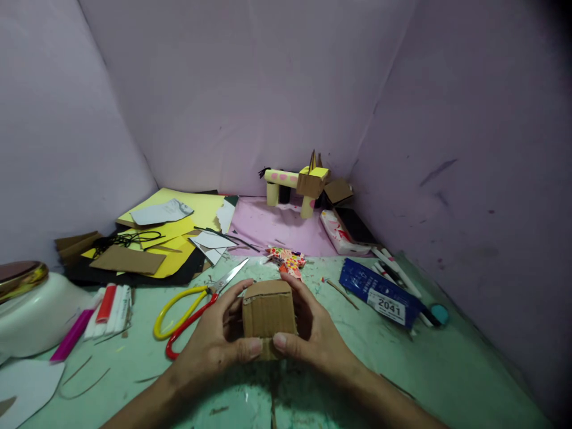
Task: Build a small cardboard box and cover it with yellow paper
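Observation:
Between both hands is a small brown cardboard box (269,313), its top rounded at the corners and its edges rough. My left hand (223,333) grips its left side, with the thumb on the lower front face. On the other side my right hand (310,330) holds it the same way, its thumb close to the left one. The fingertips behind the box are partly hidden. Scissors (210,292) with one yellow and one red handle lie just left of my left hand, blades partly spread. Past the box is a scrap of colourful patterned paper (286,259).
A cardboard animal figure (290,182) stands at the back. Yellow sheets (179,256), cardboard pieces and black cord lie back left. Markers (107,310) and a white container (40,316) are at left. A blue packet (379,295) and a phone-like black slab (355,226) lie right.

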Action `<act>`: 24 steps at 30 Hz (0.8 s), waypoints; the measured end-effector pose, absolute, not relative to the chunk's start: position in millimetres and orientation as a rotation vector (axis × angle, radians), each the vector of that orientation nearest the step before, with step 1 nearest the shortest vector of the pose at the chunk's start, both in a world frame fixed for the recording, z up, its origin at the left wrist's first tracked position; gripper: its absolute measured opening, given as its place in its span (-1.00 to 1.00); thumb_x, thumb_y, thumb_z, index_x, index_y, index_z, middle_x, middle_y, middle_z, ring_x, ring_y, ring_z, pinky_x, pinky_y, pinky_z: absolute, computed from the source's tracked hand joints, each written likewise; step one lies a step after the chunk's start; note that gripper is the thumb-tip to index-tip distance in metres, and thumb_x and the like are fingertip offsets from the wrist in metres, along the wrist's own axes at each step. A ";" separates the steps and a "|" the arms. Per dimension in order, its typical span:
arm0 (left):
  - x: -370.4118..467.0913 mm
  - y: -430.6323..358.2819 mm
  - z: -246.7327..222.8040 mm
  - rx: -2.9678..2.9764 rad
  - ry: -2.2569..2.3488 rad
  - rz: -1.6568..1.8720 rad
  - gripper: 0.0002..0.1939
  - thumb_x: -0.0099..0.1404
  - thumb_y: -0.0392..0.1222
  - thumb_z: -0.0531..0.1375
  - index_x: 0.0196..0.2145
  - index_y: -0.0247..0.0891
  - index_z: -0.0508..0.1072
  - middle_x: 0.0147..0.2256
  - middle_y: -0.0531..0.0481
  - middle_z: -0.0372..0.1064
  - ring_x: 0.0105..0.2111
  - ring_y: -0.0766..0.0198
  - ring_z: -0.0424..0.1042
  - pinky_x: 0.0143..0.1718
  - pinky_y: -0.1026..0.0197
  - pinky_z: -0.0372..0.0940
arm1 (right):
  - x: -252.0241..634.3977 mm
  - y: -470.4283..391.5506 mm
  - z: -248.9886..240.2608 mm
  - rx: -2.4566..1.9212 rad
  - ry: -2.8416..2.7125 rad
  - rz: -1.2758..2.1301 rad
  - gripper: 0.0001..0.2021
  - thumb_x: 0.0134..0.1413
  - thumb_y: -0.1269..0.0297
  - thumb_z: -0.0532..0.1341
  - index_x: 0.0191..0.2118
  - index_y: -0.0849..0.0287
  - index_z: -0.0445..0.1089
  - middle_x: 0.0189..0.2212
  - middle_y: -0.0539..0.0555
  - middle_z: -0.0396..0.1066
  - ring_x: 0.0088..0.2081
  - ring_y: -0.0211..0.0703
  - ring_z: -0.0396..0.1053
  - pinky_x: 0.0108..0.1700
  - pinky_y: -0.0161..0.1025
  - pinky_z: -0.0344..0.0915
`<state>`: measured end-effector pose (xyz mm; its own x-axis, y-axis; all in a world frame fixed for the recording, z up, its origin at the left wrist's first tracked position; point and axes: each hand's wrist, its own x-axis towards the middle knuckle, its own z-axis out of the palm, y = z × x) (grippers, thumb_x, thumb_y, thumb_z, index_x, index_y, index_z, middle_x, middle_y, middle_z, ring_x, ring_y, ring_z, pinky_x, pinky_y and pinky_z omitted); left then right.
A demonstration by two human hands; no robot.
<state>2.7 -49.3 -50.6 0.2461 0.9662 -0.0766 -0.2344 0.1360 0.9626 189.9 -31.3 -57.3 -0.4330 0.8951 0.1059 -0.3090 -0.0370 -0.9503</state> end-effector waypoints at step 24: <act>6.3 -40.1 -20.0 0.447 1.207 1.099 -0.51 0.15 -0.04 0.23 -0.03 -0.42 0.44 -0.45 -0.15 0.54 -0.43 -0.01 0.54 -0.48 0.10 0.41 | 205.6 -29.0 -59.8 -0.663 -1.597 1.420 -0.01 -0.28 -0.03 0.45 0.29 -0.09 -0.01 0.34 0.15 -0.06 0.34 0.11 -0.10 0.29 0.14 -0.09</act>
